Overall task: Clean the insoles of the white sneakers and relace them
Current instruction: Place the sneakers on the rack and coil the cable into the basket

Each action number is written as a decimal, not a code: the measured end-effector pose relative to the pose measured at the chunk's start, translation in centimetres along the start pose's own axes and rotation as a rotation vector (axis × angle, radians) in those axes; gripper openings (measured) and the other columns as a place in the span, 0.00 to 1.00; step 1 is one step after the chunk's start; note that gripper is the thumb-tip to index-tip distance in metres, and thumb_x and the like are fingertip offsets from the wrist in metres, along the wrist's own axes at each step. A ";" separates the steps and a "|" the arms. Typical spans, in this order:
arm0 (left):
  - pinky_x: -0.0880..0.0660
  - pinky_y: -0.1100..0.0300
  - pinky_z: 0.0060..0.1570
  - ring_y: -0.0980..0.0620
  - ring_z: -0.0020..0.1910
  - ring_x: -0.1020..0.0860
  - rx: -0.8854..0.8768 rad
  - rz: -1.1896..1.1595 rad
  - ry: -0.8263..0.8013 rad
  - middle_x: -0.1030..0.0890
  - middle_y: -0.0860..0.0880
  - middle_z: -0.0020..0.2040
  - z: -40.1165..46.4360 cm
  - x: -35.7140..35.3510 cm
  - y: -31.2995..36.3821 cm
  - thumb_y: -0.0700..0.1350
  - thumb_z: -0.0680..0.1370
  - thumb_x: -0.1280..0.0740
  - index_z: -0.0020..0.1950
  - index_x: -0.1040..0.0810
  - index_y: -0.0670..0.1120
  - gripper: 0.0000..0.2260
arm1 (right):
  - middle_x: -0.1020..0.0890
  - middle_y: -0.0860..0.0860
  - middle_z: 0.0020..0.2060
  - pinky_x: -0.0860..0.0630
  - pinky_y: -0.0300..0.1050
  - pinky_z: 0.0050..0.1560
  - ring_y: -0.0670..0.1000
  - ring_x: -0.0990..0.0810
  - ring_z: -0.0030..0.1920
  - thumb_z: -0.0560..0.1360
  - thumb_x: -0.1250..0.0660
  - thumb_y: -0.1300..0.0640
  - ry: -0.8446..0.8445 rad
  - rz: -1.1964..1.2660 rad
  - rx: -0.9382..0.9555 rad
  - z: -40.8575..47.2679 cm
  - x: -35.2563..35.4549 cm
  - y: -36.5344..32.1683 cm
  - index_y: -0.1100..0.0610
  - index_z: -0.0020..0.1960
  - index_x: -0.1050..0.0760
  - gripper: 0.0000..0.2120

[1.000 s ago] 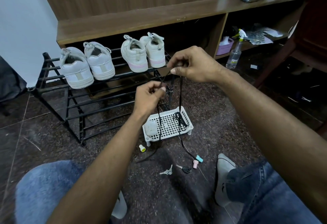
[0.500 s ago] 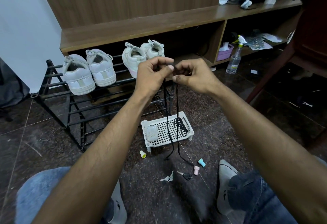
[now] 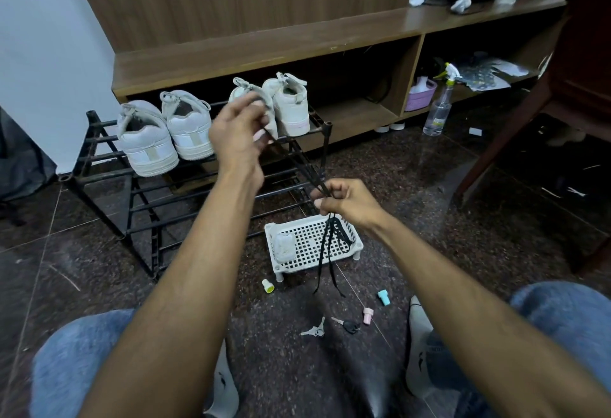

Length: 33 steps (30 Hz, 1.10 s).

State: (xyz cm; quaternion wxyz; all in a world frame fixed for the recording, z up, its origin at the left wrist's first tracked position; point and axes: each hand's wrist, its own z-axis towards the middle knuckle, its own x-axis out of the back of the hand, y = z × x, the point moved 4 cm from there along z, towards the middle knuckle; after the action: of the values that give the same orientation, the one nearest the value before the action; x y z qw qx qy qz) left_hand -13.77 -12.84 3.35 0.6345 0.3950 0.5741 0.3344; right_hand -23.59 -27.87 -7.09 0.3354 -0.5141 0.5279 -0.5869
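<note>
A black shoelace (image 3: 305, 173) is stretched taut between my hands. My left hand (image 3: 239, 131) pinches its upper end, raised in front of the shoe rack. My right hand (image 3: 347, 201) grips it lower down, above the white basket (image 3: 299, 267); the loose ends (image 3: 325, 262) hang to the floor. More black lace (image 3: 342, 236) lies in the basket beside a whitish pad (image 3: 284, 245). Two pairs of white sneakers (image 3: 165, 135) (image 3: 291, 103) stand heels toward me on the black rack (image 3: 109, 179); my left hand partly hides one.
On the dark floor lie keys (image 3: 314, 331), a black key fob (image 3: 350, 326) and small yellow (image 3: 267, 286), pink (image 3: 367, 315) and teal caps (image 3: 383, 297). A spray bottle (image 3: 438, 110) and purple basket (image 3: 420, 97) sit by the wooden shelf unit. A wooden chair leg (image 3: 496, 150) stands right. My knees frame the bottom.
My hands, close together at chest height before, have drawn apart: the left rose toward the rack, the right dropped over the basket, pulling the lace taut.
</note>
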 end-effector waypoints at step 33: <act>0.28 0.64 0.55 0.65 0.44 0.21 0.296 0.515 -0.505 0.18 0.52 0.47 -7.9 2.1 -18.5 0.42 0.79 0.33 0.48 0.20 0.48 0.02 | 0.20 0.54 0.35 0.21 0.45 0.41 0.51 0.19 0.37 0.73 0.33 0.72 -0.047 0.198 0.152 0.5 0.6 -3.2 0.63 0.55 0.22 0.12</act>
State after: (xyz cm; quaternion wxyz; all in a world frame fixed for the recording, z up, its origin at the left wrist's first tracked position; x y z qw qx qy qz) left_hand -21.92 -18.68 -14.19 0.5873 0.6832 0.3241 0.2886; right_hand -22.79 -27.89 -3.92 0.4419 -0.4463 0.5220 -0.5770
